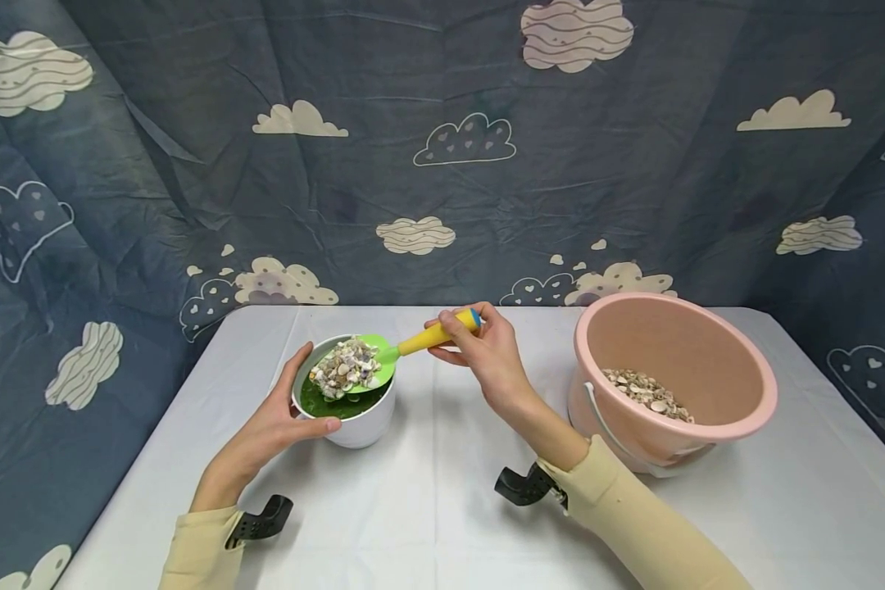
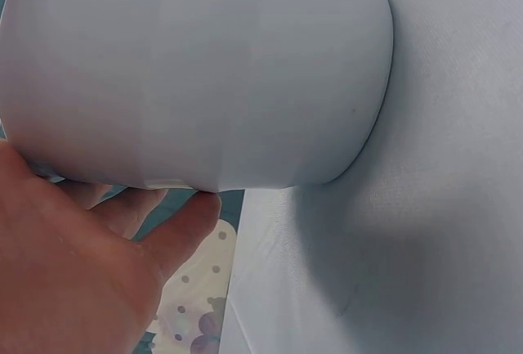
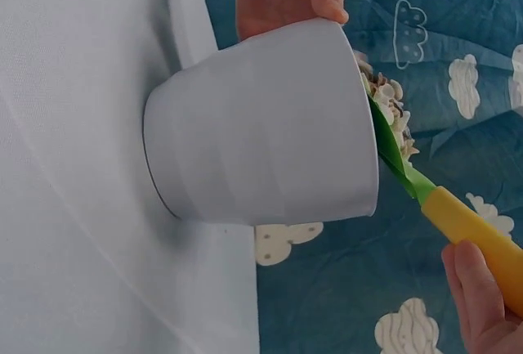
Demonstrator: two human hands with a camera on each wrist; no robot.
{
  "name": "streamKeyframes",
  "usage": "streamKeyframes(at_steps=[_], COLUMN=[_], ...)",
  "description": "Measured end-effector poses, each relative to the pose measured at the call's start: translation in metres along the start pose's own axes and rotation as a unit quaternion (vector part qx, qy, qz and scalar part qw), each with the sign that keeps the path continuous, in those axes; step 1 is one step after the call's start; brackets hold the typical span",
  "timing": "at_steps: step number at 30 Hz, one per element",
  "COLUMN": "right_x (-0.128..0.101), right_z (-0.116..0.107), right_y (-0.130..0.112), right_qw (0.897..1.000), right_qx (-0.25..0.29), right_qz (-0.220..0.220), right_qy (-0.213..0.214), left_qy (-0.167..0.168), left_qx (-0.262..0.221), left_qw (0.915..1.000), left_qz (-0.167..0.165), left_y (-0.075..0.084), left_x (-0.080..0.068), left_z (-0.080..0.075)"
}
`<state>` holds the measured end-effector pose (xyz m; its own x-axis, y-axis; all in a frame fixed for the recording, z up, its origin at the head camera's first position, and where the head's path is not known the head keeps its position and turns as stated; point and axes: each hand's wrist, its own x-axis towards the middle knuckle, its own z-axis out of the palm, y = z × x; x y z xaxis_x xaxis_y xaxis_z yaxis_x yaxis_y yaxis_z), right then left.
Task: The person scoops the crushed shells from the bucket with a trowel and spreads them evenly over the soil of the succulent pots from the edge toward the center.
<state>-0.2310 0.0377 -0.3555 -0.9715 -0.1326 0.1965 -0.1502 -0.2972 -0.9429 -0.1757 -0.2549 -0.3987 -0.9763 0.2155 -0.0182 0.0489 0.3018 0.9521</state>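
Note:
My left hand [image 1: 269,422] holds a white plant pot [image 1: 361,428] by its left side, thumb along the near rim and fingers around the far side. Green material [image 1: 311,403] shows inside the pot. In my right hand [image 1: 492,360] is a toy trowel [image 1: 439,333] with a yellow handle and a green blade, pinched between thumb and fingers. Small shells or pebbles [image 1: 345,369] are heaped on the blade, which lies over the pot's opening. From the right wrist view, the trowel's blade [image 3: 391,148] tilts in at the rim, the shells piled on top.
A pink bucket [image 1: 761,393] stands at the right of the white table [image 1: 442,500], with more of the small shells [image 1: 649,393] inside and its handle hanging down in front. Behind the table hangs a dark blue cloth [image 1: 383,188] with clouds.

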Motion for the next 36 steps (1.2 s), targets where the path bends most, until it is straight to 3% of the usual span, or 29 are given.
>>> streamKeyframes(at_steps=[24,36], right_x=[0.0003,0.0016], right_z=[0.0029,0.0017], right_y=[0.0009,0.0016], right_qw=[0.999,0.999], right_qx=[-0.013,-0.003], right_qz=[-0.026,-0.022], right_qy=[-0.032,-0.029], left_qy=[0.000,-0.002], left_qx=[-0.002,-0.006], left_qw=[1.0000,1.0000], left_qz=[-0.005,-0.003], left_y=[0.0010,0.0012], left_x=[-0.0005,0.0005], left_z=[-0.0002,-0.0004])
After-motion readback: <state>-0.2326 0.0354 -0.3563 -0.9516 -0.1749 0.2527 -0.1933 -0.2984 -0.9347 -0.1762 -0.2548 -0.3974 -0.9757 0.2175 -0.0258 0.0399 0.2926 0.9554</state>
